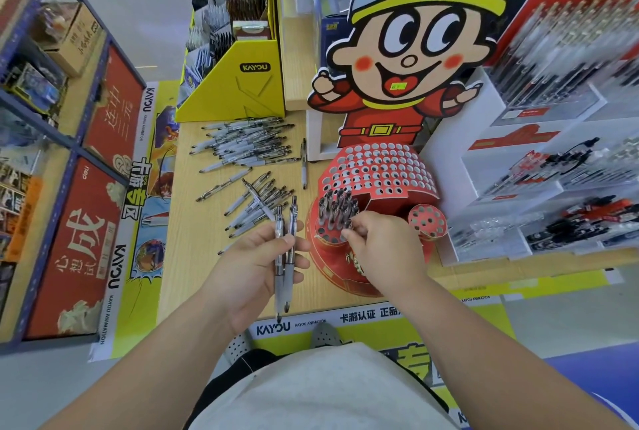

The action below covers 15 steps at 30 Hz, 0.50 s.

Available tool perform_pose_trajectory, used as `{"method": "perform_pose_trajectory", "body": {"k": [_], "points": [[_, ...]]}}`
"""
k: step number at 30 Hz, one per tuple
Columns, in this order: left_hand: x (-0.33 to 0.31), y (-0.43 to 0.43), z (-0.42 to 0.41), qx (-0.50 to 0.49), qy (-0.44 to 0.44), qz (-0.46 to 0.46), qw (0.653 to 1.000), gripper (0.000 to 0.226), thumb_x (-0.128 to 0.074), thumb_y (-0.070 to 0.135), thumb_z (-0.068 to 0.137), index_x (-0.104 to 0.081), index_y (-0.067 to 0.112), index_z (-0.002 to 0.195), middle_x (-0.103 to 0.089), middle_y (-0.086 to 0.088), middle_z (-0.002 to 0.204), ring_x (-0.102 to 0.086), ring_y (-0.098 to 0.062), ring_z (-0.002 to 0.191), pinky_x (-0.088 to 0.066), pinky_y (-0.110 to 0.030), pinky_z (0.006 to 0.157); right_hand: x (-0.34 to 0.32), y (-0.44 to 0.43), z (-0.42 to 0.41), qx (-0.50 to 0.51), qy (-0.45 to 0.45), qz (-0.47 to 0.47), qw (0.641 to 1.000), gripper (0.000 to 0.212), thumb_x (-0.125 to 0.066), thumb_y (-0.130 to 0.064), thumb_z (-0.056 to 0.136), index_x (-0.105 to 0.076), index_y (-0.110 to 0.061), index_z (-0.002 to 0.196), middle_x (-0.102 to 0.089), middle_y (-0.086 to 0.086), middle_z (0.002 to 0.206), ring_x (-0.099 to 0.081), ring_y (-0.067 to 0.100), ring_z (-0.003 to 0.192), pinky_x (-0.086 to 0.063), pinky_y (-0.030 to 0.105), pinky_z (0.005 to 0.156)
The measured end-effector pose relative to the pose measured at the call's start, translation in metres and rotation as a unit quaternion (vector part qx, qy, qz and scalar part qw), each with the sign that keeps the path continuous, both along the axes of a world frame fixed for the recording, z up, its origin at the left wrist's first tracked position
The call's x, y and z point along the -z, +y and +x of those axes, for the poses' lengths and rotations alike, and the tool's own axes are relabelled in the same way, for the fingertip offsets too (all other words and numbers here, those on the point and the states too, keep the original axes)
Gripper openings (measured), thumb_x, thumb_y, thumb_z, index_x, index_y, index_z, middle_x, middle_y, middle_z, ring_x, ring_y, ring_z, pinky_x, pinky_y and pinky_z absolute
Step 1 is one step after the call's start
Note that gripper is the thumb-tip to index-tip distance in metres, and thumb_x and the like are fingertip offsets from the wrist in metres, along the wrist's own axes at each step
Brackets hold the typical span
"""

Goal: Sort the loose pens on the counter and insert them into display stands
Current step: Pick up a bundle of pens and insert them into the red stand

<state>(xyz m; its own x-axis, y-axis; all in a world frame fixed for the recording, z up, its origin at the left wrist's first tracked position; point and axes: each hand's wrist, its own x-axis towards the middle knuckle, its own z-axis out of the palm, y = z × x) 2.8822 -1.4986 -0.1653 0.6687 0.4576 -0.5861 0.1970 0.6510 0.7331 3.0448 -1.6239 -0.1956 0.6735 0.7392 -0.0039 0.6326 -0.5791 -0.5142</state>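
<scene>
The red cardboard display stand [378, 172], curved and pierced with many round holes, stands on the pale wood-grain bench [193, 239]. Just left of the stand, the left hand [259, 267] grips two pens [293, 219], slim, with clear barrels and white matte grips. At the lower front tier of the stand, the right hand [383, 246] pinches an upright pen [348, 224] beside the standing pens [335, 206]. Loose pens [249, 146] lie in heaps left of the stand.

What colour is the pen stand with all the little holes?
The pen stand is red, clearest in the head view.
</scene>
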Motion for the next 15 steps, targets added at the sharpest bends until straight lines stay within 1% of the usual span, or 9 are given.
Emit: {"method": "perform_pose_trajectory", "body": {"k": [4, 7, 10, 11, 12, 14, 15], "points": [[-0.002, -0.003, -0.002, 0.002, 0.002, -0.002, 1.000, 0.028, -0.055, 0.006, 0.098, -0.058, -0.003, 0.125, -0.072, -0.016, 0.097, -0.065, -0.022, 0.070, -0.053, -0.030, 0.060, 0.000, -0.001, 0.000, 0.002, 0.010, -0.003, 1.000, 0.019, -0.068, -0.035, 0.092, -0.074, -0.019, 0.102, -0.075, -0.004, 0.085, -0.069, 0.019, 0.079, -0.056, 0.037, 0.067], [-0.007, -0.006, -0.002, 0.007, 0.009, 0.000, 1.000, 0.018, -0.058, 0.006, 0.096, -0.062, 0.006, 0.114, -0.073, -0.015, 0.094, -0.060, -0.019, 0.061, -0.049, -0.026, 0.054, -0.005, -0.005, -0.001, 0.015, 0.039, -0.012, 0.999, 0.025, -0.069, -0.044, 0.089, -0.075, -0.024, 0.103, -0.075, -0.008, 0.085, -0.069, 0.013, 0.080, -0.057, 0.036, 0.069], [-0.013, -0.005, -0.002, 0.021, 0.019, 0.017, 0.999, 0.010, -0.062, 0.005, 0.094, -0.064, 0.012, 0.101, -0.073, -0.015, 0.090, -0.052, -0.019, 0.054, -0.043, -0.026, 0.052, -0.021, -0.008, -0.004, 0.044, 0.062, 0.033, 0.997, 0.030, -0.070, -0.050, 0.087, -0.074, -0.026, 0.103, -0.073, -0.013, 0.079, -0.067, 0.005, 0.076, -0.055, 0.031, 0.072], [-0.015, -0.005, -0.001, 0.028, 0.018, 0.022, 0.999, 0.009, -0.063, 0.006, 0.093, -0.064, 0.012, 0.100, -0.072, -0.016, 0.089, -0.051, -0.019, 0.053, -0.041, -0.026, 0.051, -0.029, -0.009, -0.005, 0.054, 0.099, 0.063, 0.992, 0.027, -0.071, -0.048, 0.087, -0.074, -0.026, 0.102, -0.072, -0.013, 0.076, -0.067, 0.003, 0.074, -0.054, 0.028, 0.071], [-0.017, -0.005, 0.000, 0.036, 0.013, 0.026, 0.999, 0.009, -0.064, 0.007, 0.091, -0.063, 0.011, 0.100, -0.072, -0.017, 0.090, -0.050, -0.019, 0.053, -0.040, -0.026, 0.050, -0.038, -0.008, -0.006, 0.060, 0.166, 0.097, 0.980, 0.022, -0.071, -0.044, 0.088, -0.074, -0.026, 0.100, -0.073, -0.010, 0.075, -0.067, 0.003, 0.070, -0.053, 0.026, 0.069], [-0.021, -0.007, 0.003, 0.060, -0.004, 0.029, 0.998, 0.018, -0.068, 0.012, 0.085, -0.064, 0.008, 0.102, -0.071, -0.018, 0.089, -0.049, -0.019, 0.053, -0.039, -0.025, 0.050, -0.054, -0.006, -0.006, 0.048, 0.335, 0.148, 0.929, 0.011, -0.072, -0.030, 0.091, -0.075, -0.022, 0.098, -0.074, -0.004, 0.076, -0.067, 0.007, 0.063, -0.051, 0.024, 0.062], [-0.023, -0.008, 0.004, 0.075, -0.014, 0.030, 0.997, 0.024, -0.068, 0.014, 0.082, -0.065, 0.006, 0.104, -0.071, -0.018, 0.088, -0.049, -0.018, 0.052, -0.039, -0.025, 0.049, -0.059, -0.006, -0.006, 0.033, 0.385, 0.158, 0.909, 0.008, -0.071, -0.023, 0.092, -0.075, -0.019, 0.098, -0.075, 0.000, 0.077, -0.066, 0.009, 0.061, -0.050, 0.024, 0.059]]}}
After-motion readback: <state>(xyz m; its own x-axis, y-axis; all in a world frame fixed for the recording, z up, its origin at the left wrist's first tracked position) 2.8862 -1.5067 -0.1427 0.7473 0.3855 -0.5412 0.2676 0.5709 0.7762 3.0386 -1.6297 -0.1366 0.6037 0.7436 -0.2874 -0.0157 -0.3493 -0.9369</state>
